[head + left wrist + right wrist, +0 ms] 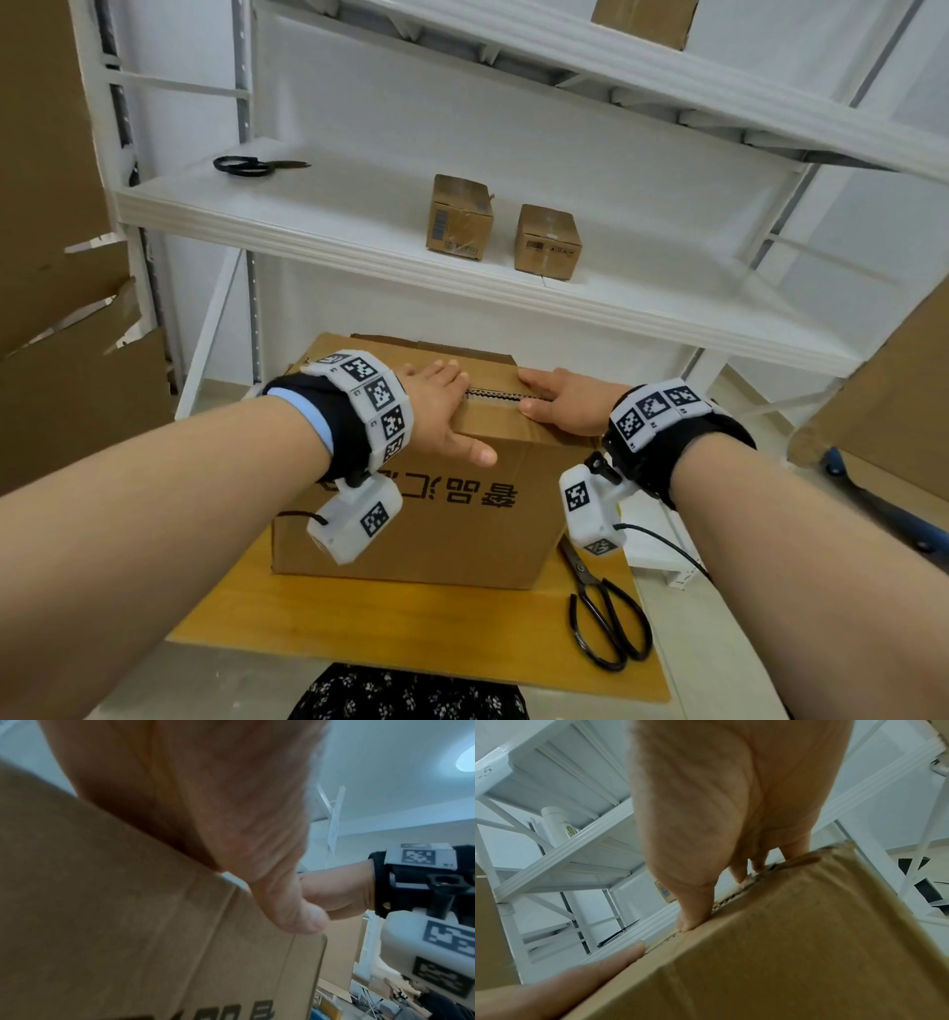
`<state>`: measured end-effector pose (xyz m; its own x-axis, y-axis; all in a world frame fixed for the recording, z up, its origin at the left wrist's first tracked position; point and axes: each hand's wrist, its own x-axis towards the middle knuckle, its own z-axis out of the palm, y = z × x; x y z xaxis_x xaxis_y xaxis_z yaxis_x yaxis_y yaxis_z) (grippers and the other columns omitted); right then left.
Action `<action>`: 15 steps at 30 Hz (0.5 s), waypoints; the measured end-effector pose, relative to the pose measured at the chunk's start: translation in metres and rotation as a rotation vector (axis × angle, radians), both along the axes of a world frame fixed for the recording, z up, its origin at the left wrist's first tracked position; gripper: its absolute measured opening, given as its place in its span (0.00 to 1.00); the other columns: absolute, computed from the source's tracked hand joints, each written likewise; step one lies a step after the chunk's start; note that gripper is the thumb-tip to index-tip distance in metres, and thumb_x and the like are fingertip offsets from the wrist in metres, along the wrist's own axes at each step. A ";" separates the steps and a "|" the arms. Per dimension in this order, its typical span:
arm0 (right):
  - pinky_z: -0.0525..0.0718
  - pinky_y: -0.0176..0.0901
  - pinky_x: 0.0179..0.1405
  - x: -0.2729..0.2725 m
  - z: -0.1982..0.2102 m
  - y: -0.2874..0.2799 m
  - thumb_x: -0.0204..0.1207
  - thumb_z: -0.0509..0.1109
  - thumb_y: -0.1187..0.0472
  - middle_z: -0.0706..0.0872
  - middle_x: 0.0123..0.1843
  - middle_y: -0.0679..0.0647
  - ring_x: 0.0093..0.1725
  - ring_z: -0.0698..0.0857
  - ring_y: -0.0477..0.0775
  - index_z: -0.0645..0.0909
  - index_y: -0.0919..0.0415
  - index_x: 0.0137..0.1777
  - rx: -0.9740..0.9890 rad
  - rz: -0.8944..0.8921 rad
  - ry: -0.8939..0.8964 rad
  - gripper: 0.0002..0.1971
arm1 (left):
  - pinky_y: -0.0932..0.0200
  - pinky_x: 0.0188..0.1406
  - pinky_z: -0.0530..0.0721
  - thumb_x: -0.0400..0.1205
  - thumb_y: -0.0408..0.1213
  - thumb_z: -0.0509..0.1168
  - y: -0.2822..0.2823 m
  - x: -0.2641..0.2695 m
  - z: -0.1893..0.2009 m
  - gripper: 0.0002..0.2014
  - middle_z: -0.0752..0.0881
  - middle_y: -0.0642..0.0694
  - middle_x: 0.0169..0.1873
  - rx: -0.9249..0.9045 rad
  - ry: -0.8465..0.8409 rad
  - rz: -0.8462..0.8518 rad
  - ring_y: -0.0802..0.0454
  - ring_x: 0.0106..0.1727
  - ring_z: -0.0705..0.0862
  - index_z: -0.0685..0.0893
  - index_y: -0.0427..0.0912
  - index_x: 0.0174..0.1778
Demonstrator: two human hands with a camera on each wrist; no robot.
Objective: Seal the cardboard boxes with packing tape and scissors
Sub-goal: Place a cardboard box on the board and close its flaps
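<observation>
A large cardboard box (441, 519) with black printed characters stands on a wooden board (328, 616). My left hand (441, 406) lies flat on its top flaps, thumb down over the front edge. My right hand (560, 406) lies flat on the top at the right, fingers pointing left along the centre seam (493, 393). The left wrist view has my left thumb (295, 914) on the box face (128, 923). In the right wrist view, straight fingers (695, 902) press on the box top edge (782, 943). Black scissors (603, 616) lie on the board right of the box. No tape roll is visible.
A white metal shelf (359, 226) rises behind the box, carrying two small cardboard boxes (459, 218) (547, 241) and a second pair of black scissors (251, 165). Flattened cardboard (61, 308) leans at the left, more cardboard (893, 390) at the right.
</observation>
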<state>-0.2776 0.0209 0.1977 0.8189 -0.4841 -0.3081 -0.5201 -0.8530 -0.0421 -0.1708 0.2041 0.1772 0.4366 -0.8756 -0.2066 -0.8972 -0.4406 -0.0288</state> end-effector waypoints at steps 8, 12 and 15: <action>0.69 0.55 0.77 -0.007 -0.011 -0.017 0.70 0.70 0.28 0.62 0.86 0.55 0.80 0.70 0.62 0.47 0.46 0.88 0.332 -0.278 -0.258 0.53 | 0.42 0.84 0.46 0.78 0.69 0.58 0.007 0.007 -0.011 0.50 0.41 0.44 0.86 -0.091 -0.004 0.005 0.46 0.86 0.42 0.42 0.45 0.86; 0.68 0.52 0.78 -0.005 -0.016 -0.011 0.78 0.63 0.31 0.65 0.85 0.55 0.80 0.71 0.60 0.51 0.51 0.88 0.275 -0.188 -0.327 0.45 | 0.43 0.85 0.46 0.78 0.69 0.56 0.012 0.017 -0.012 0.50 0.42 0.43 0.86 -0.095 -0.028 0.038 0.46 0.86 0.42 0.42 0.44 0.86; 0.67 0.51 0.79 0.001 -0.020 -0.007 0.80 0.61 0.33 0.65 0.85 0.55 0.81 0.69 0.59 0.54 0.53 0.88 0.251 -0.144 -0.366 0.42 | 0.44 0.85 0.48 0.78 0.69 0.57 0.014 0.022 -0.012 0.49 0.44 0.41 0.86 -0.106 -0.052 0.069 0.45 0.86 0.44 0.45 0.41 0.86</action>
<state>-0.2764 0.0141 0.1781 0.8255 -0.5483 -0.1336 -0.5451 -0.7132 -0.4406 -0.1488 0.2179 0.1652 0.5045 -0.8588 -0.0898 -0.8631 -0.5045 -0.0243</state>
